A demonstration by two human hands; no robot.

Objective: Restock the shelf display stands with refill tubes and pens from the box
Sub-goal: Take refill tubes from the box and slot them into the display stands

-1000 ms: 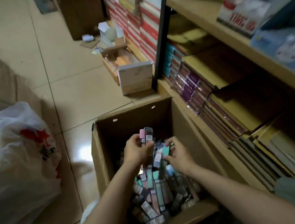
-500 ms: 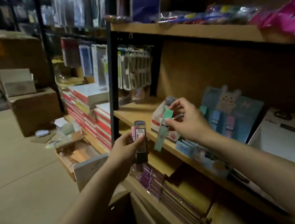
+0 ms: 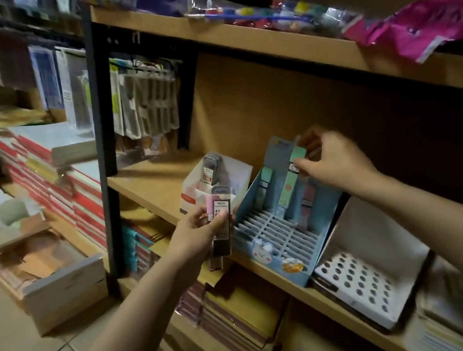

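Observation:
My left hand [image 3: 195, 236] grips a small bunch of refill tubes [image 3: 221, 220], a dark one marked 0.7 in front and a pink one behind, held upright before the shelf edge. My right hand [image 3: 329, 160] pinches the top of a green refill tube [image 3: 293, 180] that stands in the back row of the blue slotted display stand [image 3: 276, 238]. A few more tubes stand in that back row. A white display box [image 3: 219, 177] to the left holds a dark tube. The supply box is out of view.
A white holed stand [image 3: 362, 278] sits right of the blue one on the wooden shelf [image 3: 149, 182]. Notebooks fill the lower shelf. A black upright post [image 3: 100, 139], stacked books and an open floor box [image 3: 46, 271] stand to the left. Packets lie on the upper shelf.
The view rose from the box on the floor to the shelf. My right hand carried the green tube right to the blue stand. My left hand stayed in front, still holding its tubes.

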